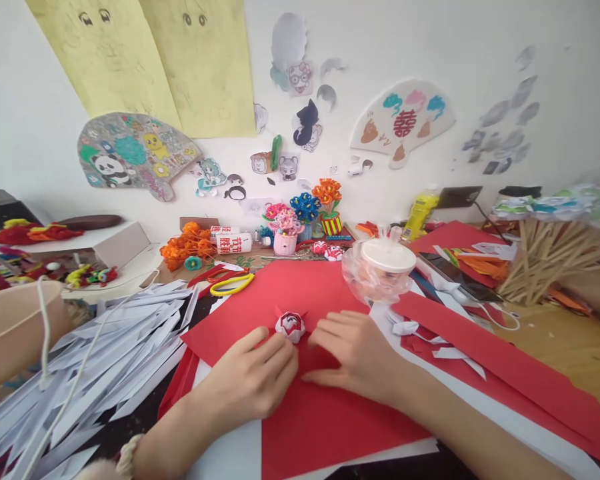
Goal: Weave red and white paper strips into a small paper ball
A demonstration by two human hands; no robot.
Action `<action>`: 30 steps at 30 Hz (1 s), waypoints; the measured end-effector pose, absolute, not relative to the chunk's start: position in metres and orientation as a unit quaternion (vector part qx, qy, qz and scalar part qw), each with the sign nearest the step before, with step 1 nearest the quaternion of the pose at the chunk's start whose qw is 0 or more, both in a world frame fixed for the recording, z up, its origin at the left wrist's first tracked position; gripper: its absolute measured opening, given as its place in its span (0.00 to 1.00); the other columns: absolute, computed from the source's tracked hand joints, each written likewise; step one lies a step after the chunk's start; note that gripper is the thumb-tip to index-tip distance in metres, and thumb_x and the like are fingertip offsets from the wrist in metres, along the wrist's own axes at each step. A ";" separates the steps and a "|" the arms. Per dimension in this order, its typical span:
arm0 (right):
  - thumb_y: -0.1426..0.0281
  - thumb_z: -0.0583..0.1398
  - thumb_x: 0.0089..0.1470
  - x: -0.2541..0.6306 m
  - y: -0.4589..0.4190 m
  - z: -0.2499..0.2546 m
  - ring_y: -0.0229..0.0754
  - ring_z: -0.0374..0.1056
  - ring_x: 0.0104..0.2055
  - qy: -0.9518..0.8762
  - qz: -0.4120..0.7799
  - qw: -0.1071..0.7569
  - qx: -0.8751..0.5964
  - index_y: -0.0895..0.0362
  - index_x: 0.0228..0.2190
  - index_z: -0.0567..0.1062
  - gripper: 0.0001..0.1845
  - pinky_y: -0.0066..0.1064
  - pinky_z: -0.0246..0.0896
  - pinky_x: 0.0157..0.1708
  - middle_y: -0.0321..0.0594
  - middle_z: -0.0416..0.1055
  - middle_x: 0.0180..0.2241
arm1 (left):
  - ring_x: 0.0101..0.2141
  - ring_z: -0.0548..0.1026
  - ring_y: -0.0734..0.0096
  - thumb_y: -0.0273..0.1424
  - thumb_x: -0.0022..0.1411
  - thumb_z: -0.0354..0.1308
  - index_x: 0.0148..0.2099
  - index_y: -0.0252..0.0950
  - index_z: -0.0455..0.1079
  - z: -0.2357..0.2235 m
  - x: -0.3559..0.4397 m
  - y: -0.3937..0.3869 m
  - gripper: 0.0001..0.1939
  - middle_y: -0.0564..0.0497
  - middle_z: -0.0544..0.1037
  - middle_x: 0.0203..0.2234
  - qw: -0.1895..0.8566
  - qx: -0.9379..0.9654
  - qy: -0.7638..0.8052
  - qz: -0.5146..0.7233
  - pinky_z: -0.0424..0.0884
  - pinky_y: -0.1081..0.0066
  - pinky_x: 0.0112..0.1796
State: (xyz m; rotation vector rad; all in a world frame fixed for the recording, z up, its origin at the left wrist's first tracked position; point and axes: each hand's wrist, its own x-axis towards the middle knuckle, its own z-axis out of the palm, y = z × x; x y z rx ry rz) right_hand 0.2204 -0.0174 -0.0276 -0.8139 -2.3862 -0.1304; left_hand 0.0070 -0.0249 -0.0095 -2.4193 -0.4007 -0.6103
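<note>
A small red and white folded paper ball [291,326] is over the red paper sheets [300,287] in front of me. My left hand [260,377] comes in from the lower left, its fingers curled closed against the near side of the ball. The thumb and fingertips are partly hidden, so the exact grip does not show. Just right of the ball is my right hand [353,357], low over the red paper, with fingers and thumb apart and nothing between them.
Many folded white paper strips [115,353] lie at left beside a pinkish bin [15,333]. Yellow-handled scissors [230,285] lie behind the red paper. A clear-wrapped cup with a white lid [387,257] stands behind my right hand. Paper flower pots [285,233] line the wall.
</note>
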 end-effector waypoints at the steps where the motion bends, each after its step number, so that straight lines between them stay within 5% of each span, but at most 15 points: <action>1: 0.55 0.64 0.53 0.218 -0.019 -0.029 0.40 0.63 0.26 -0.906 -0.069 0.291 -0.301 0.58 0.27 0.70 0.18 0.33 0.47 0.25 0.36 0.70 0.25 | 0.26 0.68 0.68 0.19 0.69 0.41 0.32 0.31 0.72 -0.010 0.007 -0.025 0.19 0.48 0.75 0.24 0.298 -0.912 -0.156 -0.234 0.58 0.65 0.30; 11: 0.81 0.53 0.60 0.207 -0.022 -0.035 0.37 0.58 0.23 -0.889 -0.203 0.312 -0.268 0.60 0.25 0.70 0.13 0.33 0.42 0.24 0.36 0.66 0.22 | 0.24 0.66 0.68 0.18 0.68 0.41 0.30 0.31 0.71 -0.010 0.008 -0.025 0.20 0.50 0.71 0.20 0.277 -0.911 -0.176 -0.249 0.56 0.65 0.29; 23: 0.82 0.51 0.59 0.206 -0.026 -0.032 0.39 0.52 0.21 -0.890 -0.267 0.304 -0.211 0.59 0.21 0.71 0.18 0.35 0.40 0.22 0.37 0.63 0.18 | 0.32 0.71 0.66 0.17 0.69 0.40 0.38 0.28 0.73 -0.002 0.008 -0.036 0.19 0.46 0.78 0.30 0.315 -0.902 -0.167 -0.242 0.61 0.64 0.34; 30: 0.82 0.52 0.57 0.207 -0.030 -0.031 0.39 0.55 0.22 -0.905 -0.272 0.274 -0.177 0.59 0.21 0.70 0.17 0.35 0.41 0.23 0.41 0.66 0.21 | 0.27 0.67 0.68 0.18 0.70 0.40 0.35 0.30 0.72 0.000 0.006 -0.034 0.20 0.48 0.74 0.24 0.297 -0.917 -0.159 -0.215 0.57 0.65 0.30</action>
